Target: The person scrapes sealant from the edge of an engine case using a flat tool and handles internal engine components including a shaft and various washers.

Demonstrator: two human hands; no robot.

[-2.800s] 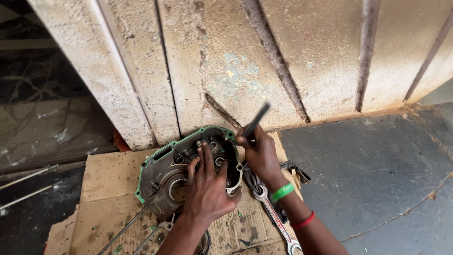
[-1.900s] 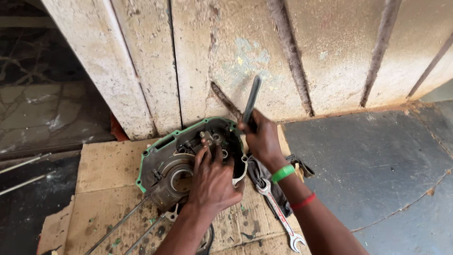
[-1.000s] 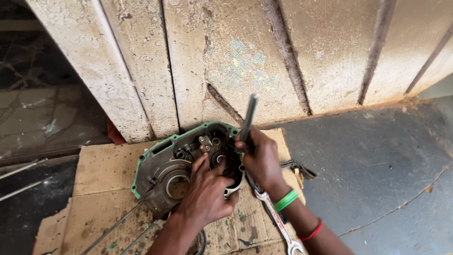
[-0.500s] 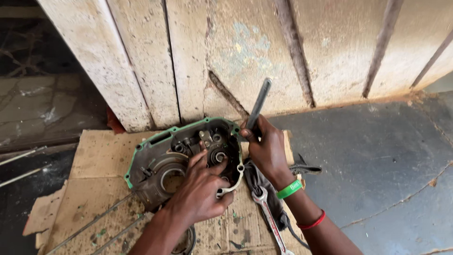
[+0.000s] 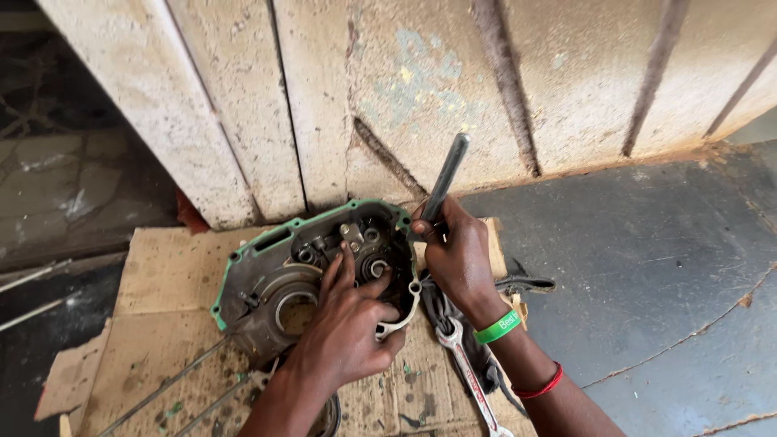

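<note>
Tilted further now, steel rod (image 5: 446, 176) over greasy engine casing (image 5: 312, 267).

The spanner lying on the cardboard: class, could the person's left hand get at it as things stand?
Probably yes: the left hand rests on the engine casing, holding nothing, and the spanner lies just beside it, uncovered.

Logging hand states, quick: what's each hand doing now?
Left hand: open, fingers resting on the grey metal engine casing.
Right hand: closed around a dark metal rod.
</note>
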